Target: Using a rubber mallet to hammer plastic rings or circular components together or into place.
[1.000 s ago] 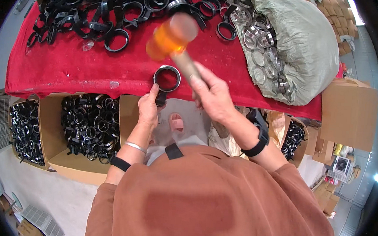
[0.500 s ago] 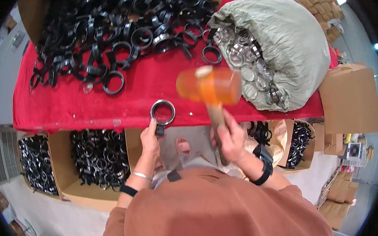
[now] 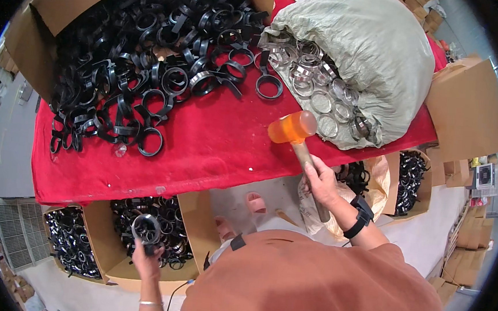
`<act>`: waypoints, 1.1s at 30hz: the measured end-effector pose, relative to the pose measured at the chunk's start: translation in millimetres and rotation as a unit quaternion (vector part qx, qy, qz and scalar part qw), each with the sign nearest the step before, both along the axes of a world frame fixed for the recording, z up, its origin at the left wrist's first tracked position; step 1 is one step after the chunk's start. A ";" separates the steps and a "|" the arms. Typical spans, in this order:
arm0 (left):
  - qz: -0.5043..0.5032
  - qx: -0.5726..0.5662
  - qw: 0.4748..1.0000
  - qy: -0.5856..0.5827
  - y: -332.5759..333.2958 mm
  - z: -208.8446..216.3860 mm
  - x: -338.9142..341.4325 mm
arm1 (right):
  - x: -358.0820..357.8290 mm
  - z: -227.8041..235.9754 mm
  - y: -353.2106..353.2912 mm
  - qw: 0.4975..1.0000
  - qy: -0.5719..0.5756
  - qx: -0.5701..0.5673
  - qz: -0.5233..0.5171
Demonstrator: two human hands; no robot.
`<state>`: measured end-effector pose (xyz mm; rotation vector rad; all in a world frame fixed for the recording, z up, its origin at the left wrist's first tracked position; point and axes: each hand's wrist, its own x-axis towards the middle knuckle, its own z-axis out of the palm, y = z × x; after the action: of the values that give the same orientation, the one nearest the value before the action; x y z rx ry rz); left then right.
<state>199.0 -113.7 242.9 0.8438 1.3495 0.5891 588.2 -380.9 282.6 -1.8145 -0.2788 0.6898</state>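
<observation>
The left hand [image 3: 148,259] is clenched on the stub of a black ring-shaped clamp with a bright metal liner [image 3: 146,228]. The clamp is held over the open brown cardboard box of black clamps [image 3: 119,266] below the near edge of the table [image 3: 214,153], which is draped in red cloth. The ring lies directly ahead of the fingers, its opening facing the camera and its stub pointing back into the palm. The left forearm enters from the lower edge and runs nearly straight up the picture; the wrist is in line with it.

The right hand [image 3: 320,181] is clenched on the wooden handle of a mallet with an orange translucent head [image 3: 291,127]. The handle's long axis runs from lower right to upper left, and the head sits over the table edge, just beside the grey-green sack of bright metal rings [image 3: 377,54]. The right hand is well apart from the clamp; the left hand alone is at it.

A loose pile of black clamps [image 3: 145,73] covers the far left of the table.
</observation>
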 end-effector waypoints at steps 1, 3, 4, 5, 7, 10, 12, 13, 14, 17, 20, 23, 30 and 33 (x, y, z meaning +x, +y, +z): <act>-0.005 0.024 0.999 0.034 12.3 -7.8 -30.6 | 4.8 -5.2 -2.4 1.000 0.001 -0.003 -0.003; -0.013 0.042 0.995 0.094 40.8 -31.9 -93.9 | 10.4 -16.5 -2.4 1.000 0.006 -0.002 -0.008; -0.041 0.115 0.957 0.264 55.4 -52.5 -120.4 | 10.9 -21.8 -1.2 1.000 0.009 0.001 -0.005; -0.070 0.182 0.885 0.423 64.4 -67.9 -131.4 | 11.3 -27.3 -0.6 1.000 0.005 0.000 -0.003; -0.148 0.337 0.697 0.616 79.2 -51.4 -75.3 | 15.3 -32.8 -1.8 1.000 -0.001 -0.003 -0.012; -0.172 0.530 0.747 0.362 54.7 4.5 96.7 | 16.2 -36.0 -3.9 1.000 0.019 0.010 -0.017; -0.263 0.584 0.733 0.229 36.1 19.7 202.7 | 17.9 -39.2 -6.0 1.000 -0.003 -0.011 -0.004; -0.290 0.597 0.724 0.188 26.7 18.7 254.2 | 19.3 -40.9 -7.7 1.000 -0.004 -0.014 -0.009; -0.315 0.568 0.737 0.190 18.1 27.7 297.2 | 19.3 -38.4 -6.8 1.000 -0.005 -0.016 -0.004; -0.359 0.536 0.715 0.270 29.4 19.5 385.7 | 15.3 -31.6 0.5 1.000 -0.012 -0.016 0.019; -0.383 0.461 0.732 0.326 25.2 26.1 433.7 | 19.2 -36.7 -4.5 0.999 -0.024 -0.028 0.018; -0.390 0.452 0.735 0.322 26.4 18.4 421.8 | 18.3 -33.8 -5.0 0.999 -0.025 -0.025 0.021; -0.434 0.482 0.693 0.315 -38.4 22.5 254.5 | 23.4 -40.0 -8.8 1.000 0.006 -0.014 0.015; -0.480 0.524 0.594 0.377 -42.6 23.8 204.6 | 23.3 -42.9 -7.2 1.000 0.002 -0.010 0.012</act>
<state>403.6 -156.3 266.8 2.8197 0.8516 0.0271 611.5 -388.1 239.7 -1.8318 -0.2931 0.7154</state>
